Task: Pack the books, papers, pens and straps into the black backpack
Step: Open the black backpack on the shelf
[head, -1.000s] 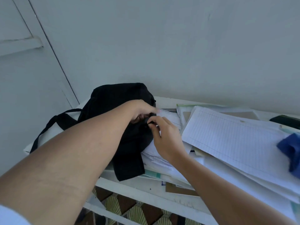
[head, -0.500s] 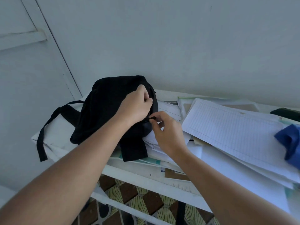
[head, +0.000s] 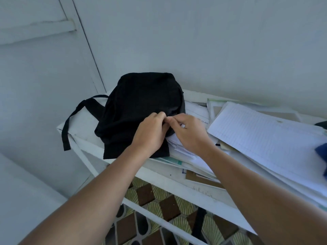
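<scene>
the black backpack (head: 141, 106) sits on the left end of the white table (head: 164, 175), seemingly unopened. both the left hand (head: 150, 133) and the right hand (head: 189, 133) pinch its fabric at the near edge. the papers (head: 261, 137) lie beside it, unpacked; nearly everything remains.

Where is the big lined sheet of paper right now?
In the head view the lined sheet lies on top of the paper pile on the white table, right of the black backpack and both hands.

Both hands, left hand (head: 150, 133) and right hand (head: 190, 132), pinch the black backpack (head: 139, 103) fabric at center, papers (head: 261, 137) piled toward three o'clock on the table (head: 85, 124).
</scene>
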### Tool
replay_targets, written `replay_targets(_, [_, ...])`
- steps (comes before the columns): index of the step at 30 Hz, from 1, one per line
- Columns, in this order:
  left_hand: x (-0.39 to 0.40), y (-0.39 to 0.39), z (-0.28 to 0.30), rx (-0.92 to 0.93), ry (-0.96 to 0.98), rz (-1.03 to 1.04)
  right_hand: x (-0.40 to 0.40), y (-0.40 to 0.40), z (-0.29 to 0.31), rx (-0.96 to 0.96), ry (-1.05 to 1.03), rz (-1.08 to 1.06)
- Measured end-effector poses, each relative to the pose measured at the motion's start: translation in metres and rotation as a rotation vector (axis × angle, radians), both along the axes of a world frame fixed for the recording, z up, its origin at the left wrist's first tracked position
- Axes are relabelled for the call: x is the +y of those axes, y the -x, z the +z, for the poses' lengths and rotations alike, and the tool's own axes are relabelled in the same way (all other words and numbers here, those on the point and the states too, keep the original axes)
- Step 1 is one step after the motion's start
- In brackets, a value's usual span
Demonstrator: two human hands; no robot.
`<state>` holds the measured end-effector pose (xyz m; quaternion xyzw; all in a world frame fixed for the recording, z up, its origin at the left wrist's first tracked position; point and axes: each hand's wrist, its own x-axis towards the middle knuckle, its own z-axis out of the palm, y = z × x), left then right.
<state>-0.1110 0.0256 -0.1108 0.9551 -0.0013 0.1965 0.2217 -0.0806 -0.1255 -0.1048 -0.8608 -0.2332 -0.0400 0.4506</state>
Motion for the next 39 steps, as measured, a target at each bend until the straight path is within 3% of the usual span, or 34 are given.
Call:
replay_targets(4, [-0.001,-0.005,0.006,0.024,0.206,0.008,0.004,-0.002,-0.004,-0.082,0.01,-0.001])
replay_targets(6, [-0.001,-0.004,0.01,0.039,0.288,0.01,0.007,-0.009,-0.008,-0.168,0.198,0.001])
replay_targets(10, [-0.005,0.002,0.011,0.063,0.062,0.047,0.01,-0.024,-0.002,-0.223,0.479,-0.095])
replay_targets(13, [0.027,0.013,0.01,0.016,-0.074,0.186,0.006,-0.032,-0.004,-0.212,0.49,-0.185])
replay_targets(17, [0.073,0.03,0.008,0.002,-0.068,0.22,0.006,-0.045,0.001,-0.112,0.52,-0.234])
replay_targets(20, [0.077,0.029,0.008,-0.035,0.016,0.167,0.033,-0.037,0.015,-0.345,0.554,-0.251])
replay_targets(23, [0.077,0.025,0.006,-0.047,0.142,0.091,0.066,-0.024,0.034,-0.496,0.568,0.011])
replay_targets(26, [0.083,0.027,0.002,-0.051,0.203,0.041,0.09,-0.02,0.034,-0.275,0.728,0.226])
replay_targets(33, [0.119,0.049,-0.007,-0.088,-0.089,0.143,0.091,-0.018,0.015,-0.204,0.695,0.107])
replay_targets(37, [0.146,0.057,-0.008,-0.096,-0.023,0.157,0.107,-0.016,0.021,-0.286,0.791,0.049])
replay_targets(39, [0.148,0.056,-0.011,-0.092,0.076,0.089,0.125,-0.008,0.026,-0.369,0.742,0.145])
